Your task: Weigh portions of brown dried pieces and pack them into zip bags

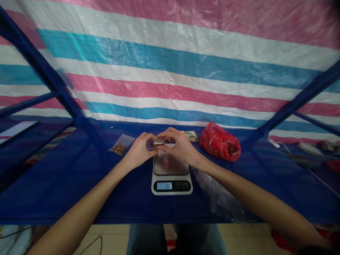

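Above the back of a kitchen scale, my left hand and my right hand meet around a small clear container with a shiny metal-coloured cylinder at its right side. My left fingers and thumb are closed on the clear part. Those of my right hand close on the metal-coloured end; whether the two parts are joined I cannot tell. On the scale's display the reading looks like 10.0. The hands partly cover the weighing plate.
A zip bag of small brown pieces lies to the left. To the right are a red plastic bag with brown contents and several clear empty zip bags under my right forearm. Blue frame bars flank the blue table.
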A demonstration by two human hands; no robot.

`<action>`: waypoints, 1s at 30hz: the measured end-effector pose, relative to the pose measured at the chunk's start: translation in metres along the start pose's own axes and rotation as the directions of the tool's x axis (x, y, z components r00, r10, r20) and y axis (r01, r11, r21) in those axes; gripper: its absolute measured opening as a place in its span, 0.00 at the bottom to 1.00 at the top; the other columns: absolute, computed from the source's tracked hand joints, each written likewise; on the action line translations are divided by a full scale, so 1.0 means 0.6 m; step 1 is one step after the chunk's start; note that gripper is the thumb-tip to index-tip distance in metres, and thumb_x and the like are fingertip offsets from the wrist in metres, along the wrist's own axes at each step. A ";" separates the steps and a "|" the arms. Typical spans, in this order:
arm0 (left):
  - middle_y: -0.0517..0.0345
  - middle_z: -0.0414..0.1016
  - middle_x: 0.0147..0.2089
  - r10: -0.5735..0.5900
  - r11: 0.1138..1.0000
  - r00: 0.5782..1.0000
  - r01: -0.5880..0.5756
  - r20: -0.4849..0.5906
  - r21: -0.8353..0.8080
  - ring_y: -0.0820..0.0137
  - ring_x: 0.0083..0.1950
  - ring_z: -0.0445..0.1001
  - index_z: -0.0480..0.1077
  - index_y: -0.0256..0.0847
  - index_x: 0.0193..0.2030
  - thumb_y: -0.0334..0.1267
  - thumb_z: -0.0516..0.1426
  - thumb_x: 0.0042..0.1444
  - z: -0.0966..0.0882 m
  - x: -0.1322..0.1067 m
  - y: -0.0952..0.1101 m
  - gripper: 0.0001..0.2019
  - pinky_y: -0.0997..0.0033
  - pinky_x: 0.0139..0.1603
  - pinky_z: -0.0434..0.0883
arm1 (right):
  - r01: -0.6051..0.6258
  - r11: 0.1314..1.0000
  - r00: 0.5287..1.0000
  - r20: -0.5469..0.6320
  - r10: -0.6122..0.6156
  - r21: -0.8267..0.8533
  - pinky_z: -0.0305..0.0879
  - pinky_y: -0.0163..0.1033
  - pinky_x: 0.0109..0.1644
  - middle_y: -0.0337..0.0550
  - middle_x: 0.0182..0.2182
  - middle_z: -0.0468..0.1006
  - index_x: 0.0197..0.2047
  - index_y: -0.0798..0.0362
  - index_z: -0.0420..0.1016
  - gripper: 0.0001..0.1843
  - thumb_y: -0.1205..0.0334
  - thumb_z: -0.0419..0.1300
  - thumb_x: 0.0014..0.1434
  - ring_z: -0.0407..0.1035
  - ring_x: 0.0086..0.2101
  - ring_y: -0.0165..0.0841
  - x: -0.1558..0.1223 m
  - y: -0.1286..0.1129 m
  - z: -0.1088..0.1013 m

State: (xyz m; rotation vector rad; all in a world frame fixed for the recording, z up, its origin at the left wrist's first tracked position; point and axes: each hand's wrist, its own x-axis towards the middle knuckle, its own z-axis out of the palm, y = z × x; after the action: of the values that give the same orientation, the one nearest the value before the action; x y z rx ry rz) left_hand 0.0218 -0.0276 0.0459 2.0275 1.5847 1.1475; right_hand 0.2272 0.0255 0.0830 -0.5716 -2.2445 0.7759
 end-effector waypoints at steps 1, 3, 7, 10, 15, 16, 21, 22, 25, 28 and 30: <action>0.57 0.74 0.40 -0.008 1.000 1.000 0.007 -0.003 -0.010 0.61 0.42 0.76 0.76 0.42 0.42 0.36 0.64 0.48 0.000 0.000 0.000 0.13 0.61 0.45 0.72 | 0.014 1.000 1.000 0.014 -0.014 -0.015 0.69 0.40 0.43 0.41 0.40 0.78 0.49 0.50 0.84 0.17 0.71 0.73 0.57 0.72 0.37 0.32 0.006 -0.005 0.000; 0.56 0.76 0.40 -0.024 0.999 1.000 0.024 -0.011 -0.033 0.61 0.41 0.76 0.77 0.40 0.45 0.37 0.64 0.47 0.000 0.000 0.000 0.16 0.62 0.44 0.72 | 0.053 0.998 0.998 0.038 -0.052 -0.026 0.68 0.40 0.43 0.40 0.41 0.75 0.50 0.49 0.83 0.19 0.72 0.73 0.56 0.72 0.37 0.32 0.020 -0.015 0.001; 0.54 0.80 0.42 -0.048 0.992 0.999 0.046 -0.016 -0.119 0.62 0.42 0.78 0.78 0.40 0.48 0.40 0.63 0.51 -0.003 0.003 0.006 0.16 0.62 0.45 0.73 | 0.133 0.990 0.990 0.044 -0.132 -0.042 0.66 0.39 0.43 0.39 0.40 0.73 0.49 0.49 0.82 0.17 0.70 0.73 0.57 0.70 0.38 0.33 0.041 -0.028 -0.004; 0.54 0.83 0.42 -0.086 0.956 0.996 0.079 -0.014 -0.284 0.62 0.44 0.80 0.78 0.41 0.43 0.43 0.65 0.55 -0.010 0.005 0.011 0.11 0.62 0.49 0.74 | 0.101 0.994 0.992 -0.076 -0.104 -0.040 0.64 0.39 0.42 0.39 0.37 0.74 0.48 0.50 0.79 0.14 0.63 0.72 0.59 0.69 0.37 0.33 0.037 -0.026 -0.024; 0.53 0.85 0.41 -0.166 0.861 0.985 0.169 0.049 -0.480 0.63 0.43 0.82 0.78 0.41 0.52 0.49 0.64 0.61 -0.024 0.004 0.018 0.17 0.66 0.47 0.75 | -0.164 0.979 0.957 -0.220 0.188 0.121 0.64 0.39 0.37 0.37 0.35 0.74 0.59 0.46 0.71 0.15 0.55 0.57 0.71 0.68 0.32 0.33 -0.027 0.010 -0.076; 0.52 0.85 0.44 -0.165 0.844 0.984 0.179 0.073 -0.506 0.64 0.44 0.82 0.76 0.42 0.55 0.49 0.64 0.62 -0.025 0.004 0.019 0.19 0.67 0.47 0.75 | -0.199 0.971 0.951 -0.213 0.224 0.134 0.65 0.39 0.38 0.38 0.37 0.76 0.60 0.45 0.71 0.16 0.54 0.55 0.73 0.69 0.34 0.33 -0.045 0.022 -0.085; 0.48 0.86 0.52 -0.249 0.679 0.955 0.290 0.160 -0.674 0.65 0.43 0.84 0.72 0.45 0.52 0.49 0.67 0.61 -0.021 0.001 0.019 0.18 0.69 0.43 0.77 | -0.299 0.948 0.931 -0.187 0.315 0.108 0.70 0.42 0.42 0.41 0.36 0.80 0.48 0.48 0.75 0.12 0.49 0.59 0.70 0.75 0.36 0.37 -0.138 0.090 -0.106; 0.47 0.86 0.50 -0.282 0.636 0.943 0.320 0.175 -0.702 0.64 0.43 0.85 0.72 0.44 0.48 0.49 0.69 0.59 -0.018 0.001 0.020 0.17 0.68 0.43 0.78 | -0.318 0.947 0.928 -0.187 0.323 0.054 0.71 0.43 0.43 0.41 0.35 0.80 0.44 0.49 0.74 0.12 0.49 0.61 0.69 0.75 0.36 0.37 -0.152 0.100 -0.107; 0.45 0.87 0.44 -0.416 0.524 0.891 0.399 0.183 -0.752 0.59 0.42 0.86 0.72 0.40 0.39 0.48 0.73 0.50 -0.006 0.008 0.032 0.19 0.65 0.39 0.80 | -0.336 0.922 0.937 -0.162 0.308 -0.192 0.71 0.49 0.50 0.45 0.41 0.81 0.44 0.49 0.75 0.12 0.50 0.66 0.65 0.75 0.42 0.42 -0.177 0.109 -0.110; 0.49 0.85 0.37 -0.513 0.483 0.841 0.450 0.174 -0.751 0.62 0.31 0.83 0.73 0.39 0.38 0.49 0.75 0.46 0.019 0.019 0.063 0.22 0.70 0.26 0.76 | -0.303 0.910 0.944 -0.223 0.245 -0.285 0.66 0.55 0.59 0.50 0.51 0.80 0.54 0.48 0.75 0.18 0.50 0.67 0.65 0.72 0.52 0.48 -0.171 0.082 -0.110; 0.55 0.83 0.31 -0.469 0.531 0.868 0.424 0.162 -0.734 0.69 0.23 0.77 0.72 0.40 0.39 0.51 0.73 0.50 0.044 0.027 0.091 0.21 0.75 0.19 0.69 | -0.287 0.940 0.935 -0.268 0.233 -0.186 0.66 0.51 0.57 0.49 0.49 0.80 0.54 0.48 0.75 0.15 0.49 0.62 0.69 0.72 0.51 0.45 -0.153 0.053 -0.100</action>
State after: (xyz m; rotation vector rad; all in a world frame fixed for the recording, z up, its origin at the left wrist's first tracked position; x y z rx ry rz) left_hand 0.0782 -0.0253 0.0725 0.9634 1.2122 1.3376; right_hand 0.3375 0.0166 0.0548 -1.0345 -2.0623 0.5476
